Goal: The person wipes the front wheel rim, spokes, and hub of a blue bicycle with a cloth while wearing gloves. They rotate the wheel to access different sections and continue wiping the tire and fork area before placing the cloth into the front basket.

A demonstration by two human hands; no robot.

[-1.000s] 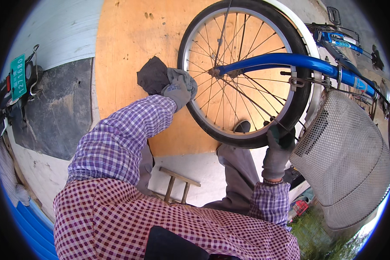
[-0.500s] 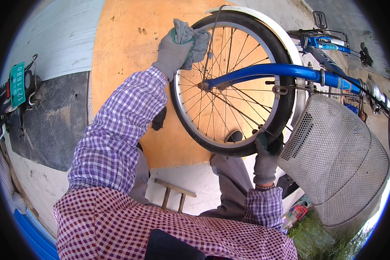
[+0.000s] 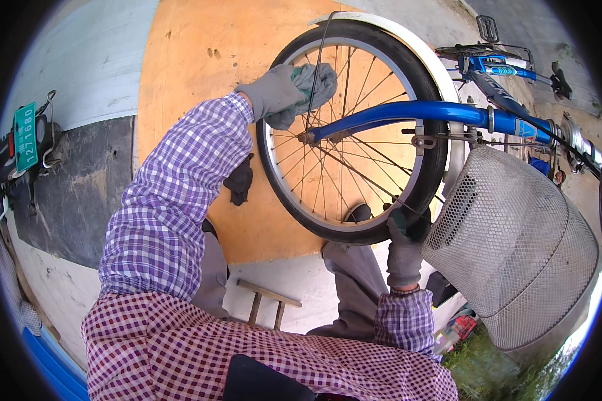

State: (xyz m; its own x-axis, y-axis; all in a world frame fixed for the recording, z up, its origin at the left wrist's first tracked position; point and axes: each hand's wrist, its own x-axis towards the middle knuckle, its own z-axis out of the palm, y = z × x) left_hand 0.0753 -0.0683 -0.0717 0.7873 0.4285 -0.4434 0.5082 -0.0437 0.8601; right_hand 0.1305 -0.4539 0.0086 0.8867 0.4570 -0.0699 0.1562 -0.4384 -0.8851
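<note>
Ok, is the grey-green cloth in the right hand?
No, the cloth is in the left hand, while the right hand is at the lower part of the bicycle tyre.

Left grey-gloved hand [image 3: 272, 91] clutching bunched grey-green cloth [image 3: 323, 83] at 10 o'clock of black-tyred spoked wheel [image 3: 437, 164]; right grey-gloved hand [image 3: 406, 250] gripping wheel, 5 o'clock. Curved blue metal fork [image 3: 408, 113] toward 3. Silver wire-mesh basket [image 3: 515, 247], 4 o'clock. Crumpled black cloth [image 3: 239, 180] on orange board [image 3: 187, 73], 8 o'clock.
</note>
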